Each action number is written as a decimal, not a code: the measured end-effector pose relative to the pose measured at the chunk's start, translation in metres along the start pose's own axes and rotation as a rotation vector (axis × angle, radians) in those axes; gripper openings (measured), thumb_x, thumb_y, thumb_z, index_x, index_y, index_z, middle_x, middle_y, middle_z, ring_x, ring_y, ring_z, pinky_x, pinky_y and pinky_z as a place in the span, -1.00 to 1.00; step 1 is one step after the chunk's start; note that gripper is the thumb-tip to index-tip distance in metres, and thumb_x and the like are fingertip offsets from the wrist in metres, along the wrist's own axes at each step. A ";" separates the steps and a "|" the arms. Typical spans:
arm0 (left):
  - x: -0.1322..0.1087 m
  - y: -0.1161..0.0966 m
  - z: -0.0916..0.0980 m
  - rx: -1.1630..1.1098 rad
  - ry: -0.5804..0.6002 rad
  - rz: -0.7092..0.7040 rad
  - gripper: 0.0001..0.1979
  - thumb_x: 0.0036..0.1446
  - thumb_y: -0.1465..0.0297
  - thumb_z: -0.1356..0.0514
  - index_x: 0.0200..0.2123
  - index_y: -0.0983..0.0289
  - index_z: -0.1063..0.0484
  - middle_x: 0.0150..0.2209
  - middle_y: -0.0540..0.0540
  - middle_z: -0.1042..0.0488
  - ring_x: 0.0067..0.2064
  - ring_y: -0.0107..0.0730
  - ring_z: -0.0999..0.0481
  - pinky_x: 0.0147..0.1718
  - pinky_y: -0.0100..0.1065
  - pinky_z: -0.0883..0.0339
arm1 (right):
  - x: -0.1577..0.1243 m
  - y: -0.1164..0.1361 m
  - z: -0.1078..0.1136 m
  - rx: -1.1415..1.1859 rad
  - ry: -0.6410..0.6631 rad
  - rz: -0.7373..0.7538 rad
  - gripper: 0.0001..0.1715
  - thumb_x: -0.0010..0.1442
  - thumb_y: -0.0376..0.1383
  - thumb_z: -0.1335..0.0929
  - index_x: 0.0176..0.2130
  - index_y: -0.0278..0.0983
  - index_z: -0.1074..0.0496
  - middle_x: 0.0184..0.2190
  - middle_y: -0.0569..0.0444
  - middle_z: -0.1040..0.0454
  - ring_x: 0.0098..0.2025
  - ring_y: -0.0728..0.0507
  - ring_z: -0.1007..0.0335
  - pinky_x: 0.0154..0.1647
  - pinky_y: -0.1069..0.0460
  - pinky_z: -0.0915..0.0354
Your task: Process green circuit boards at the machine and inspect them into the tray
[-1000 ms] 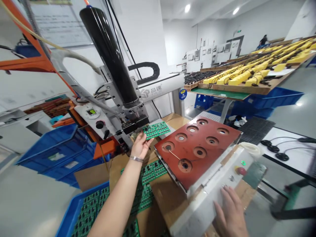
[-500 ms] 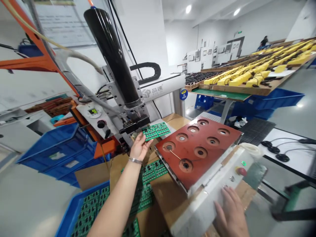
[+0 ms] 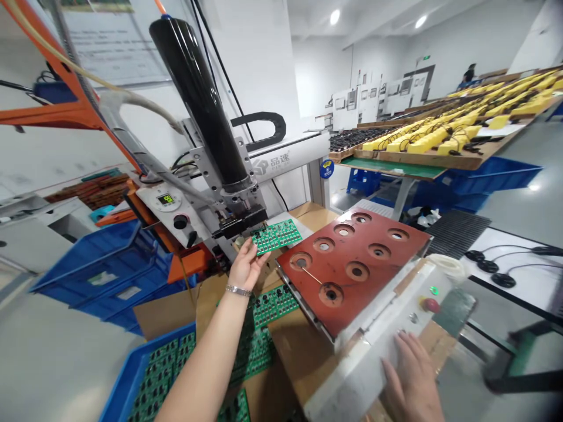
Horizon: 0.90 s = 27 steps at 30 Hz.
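My left hand [image 3: 247, 265] pinches one end of a green circuit board [image 3: 278, 235], its components facing up, just below the head of the black cylindrical machine [image 3: 204, 105]. To the right of that board lies a red fixture plate [image 3: 352, 258] with several round recesses and a thin stick [image 3: 313, 275] across it. My right hand [image 3: 411, 375] rests with fingers stretched on the white control panel [image 3: 373, 346], near a red button [image 3: 430, 305] and a green-lit button [image 3: 434, 291]. More circuit boards [image 3: 275, 306] lie under my left forearm.
A blue bin [image 3: 118, 387] of circuit boards stands at lower left, with stacked blue bins [image 3: 94, 264] behind it. Black corded parts [image 3: 504, 280] lie on a white table at right. Yellow pieces [image 3: 440, 139] fill a long table farther back, where a person [image 3: 470, 73] is seen.
My left hand and the circuit board have shifted very slightly left and down. My right hand stays in place on the panel.
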<state>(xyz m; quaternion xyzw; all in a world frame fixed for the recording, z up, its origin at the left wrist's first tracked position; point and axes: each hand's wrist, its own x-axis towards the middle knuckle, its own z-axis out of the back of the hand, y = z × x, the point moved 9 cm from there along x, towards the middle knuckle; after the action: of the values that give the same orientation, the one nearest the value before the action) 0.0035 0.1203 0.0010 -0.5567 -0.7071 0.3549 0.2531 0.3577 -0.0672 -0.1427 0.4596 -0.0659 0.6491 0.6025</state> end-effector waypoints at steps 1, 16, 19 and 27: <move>0.001 -0.001 0.000 0.000 -0.002 -0.003 -0.84 0.12 0.51 -0.17 -0.19 0.32 -0.41 -0.23 0.07 -0.48 -0.30 -0.36 -0.50 -0.37 -0.24 -0.44 | 0.000 0.000 0.000 -0.001 -0.001 0.000 -0.37 0.21 0.01 -0.18 0.11 -0.33 -0.14 0.05 -0.22 -0.23 0.15 -0.40 -0.10 0.06 -0.36 -0.19; 0.010 0.002 -0.004 0.008 0.009 -0.015 -0.83 0.13 0.48 -0.17 -0.17 0.32 -0.41 -0.18 0.10 -0.47 -0.27 -0.33 -0.50 -0.36 -0.23 -0.44 | 0.000 0.003 0.003 0.016 -0.027 0.001 -0.38 0.21 -0.01 -0.20 0.12 -0.34 -0.15 0.07 -0.23 -0.20 0.16 -0.39 -0.11 0.08 -0.36 -0.17; 0.011 0.000 -0.002 0.006 0.010 -0.027 -0.83 0.13 0.47 -0.17 -0.17 0.31 -0.41 -0.17 0.10 -0.47 -0.26 -0.32 -0.50 -0.35 -0.22 -0.44 | 0.001 0.003 0.002 0.017 -0.021 0.002 -0.39 0.21 -0.01 -0.20 0.11 -0.33 -0.15 0.06 -0.23 -0.21 0.16 -0.39 -0.11 0.07 -0.36 -0.18; 0.011 -0.007 -0.006 -0.007 0.008 -0.042 -0.80 0.13 0.49 -0.17 -0.14 0.31 -0.40 -0.16 0.10 -0.47 -0.27 -0.33 -0.50 -0.36 -0.23 -0.45 | 0.001 0.002 0.002 0.015 -0.011 0.000 -0.38 0.21 0.00 -0.19 0.12 -0.32 -0.14 0.05 -0.21 -0.23 0.16 -0.38 -0.10 0.09 -0.35 -0.17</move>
<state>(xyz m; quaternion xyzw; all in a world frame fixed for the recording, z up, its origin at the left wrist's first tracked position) 0.0010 0.1309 0.0102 -0.5441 -0.7188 0.3449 0.2615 0.3572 -0.0687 -0.1400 0.4676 -0.0645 0.6472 0.5986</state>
